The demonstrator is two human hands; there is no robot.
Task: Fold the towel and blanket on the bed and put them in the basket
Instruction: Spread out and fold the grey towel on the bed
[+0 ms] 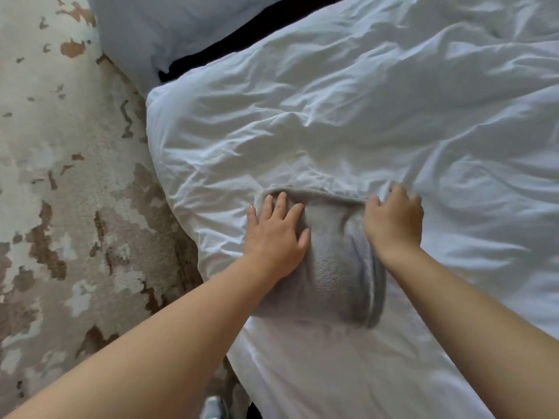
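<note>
A grey towel (329,261), already folded into a thick stack with layered edges showing along its right side, lies on the white duvet (378,116) near the bed's left edge, close to the person. The left hand (276,237) lies flat on the towel's left half, palm down, fingers spread open and pointing away from the body, the thumb stretched toward the middle of the cloth; it grips nothing. The right hand (393,219) sits at the towel's far right corner with its back to the camera, fingers curled down over the edge where towel meets duvet; whether they pinch the fabric or only press on it cannot be told, as the fingertips are hidden and slightly blurred. Both bare forearms reach in from the bottom of the view. The duvet is creased all over. A pale blue pillow (157,31) rests at the top left, with a dark gap between it and the duvet. Left of the bed the floor is covered by a carpet (60,176) mottled cream and brown
</note>
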